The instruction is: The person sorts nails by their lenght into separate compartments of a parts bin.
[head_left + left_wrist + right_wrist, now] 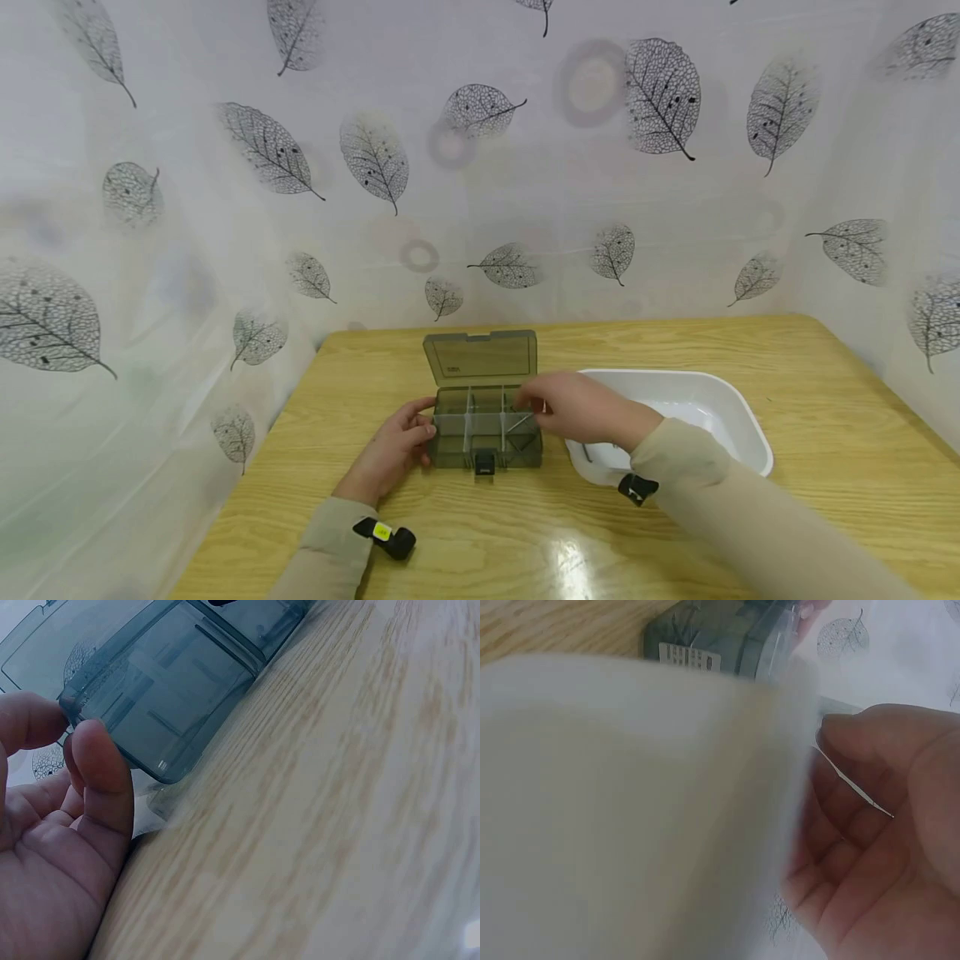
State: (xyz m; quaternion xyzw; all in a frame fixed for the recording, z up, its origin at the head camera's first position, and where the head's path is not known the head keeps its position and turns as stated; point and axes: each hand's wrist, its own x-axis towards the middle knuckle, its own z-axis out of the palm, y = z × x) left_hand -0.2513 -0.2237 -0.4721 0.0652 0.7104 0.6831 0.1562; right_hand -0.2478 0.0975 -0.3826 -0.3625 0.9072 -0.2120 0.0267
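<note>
A smoky-grey clear plastic compartment box point(450, 452) lies on the table with its lid point(483, 357) raised at the back. My left hand point(392, 446) holds its left end, thumb and fingertips at the wall; the left wrist view shows the fingers point(105, 776) bent at the box's corner. My right hand point(581, 406) is over the right-hand compartments and pinches a thin silver metal rod point(855, 786) between thumb and fingers. The rod's exact kind is unclear. Some thin pieces show through the box walls.
Right of the box stands a white tray point(752, 429), partly under my right forearm, with a dark thin piece point(587, 452) inside. The wooden table point(465, 533) backs onto a leaf-patterned sheet point(360, 242). A black latch point(484, 462) is at the box's front.
</note>
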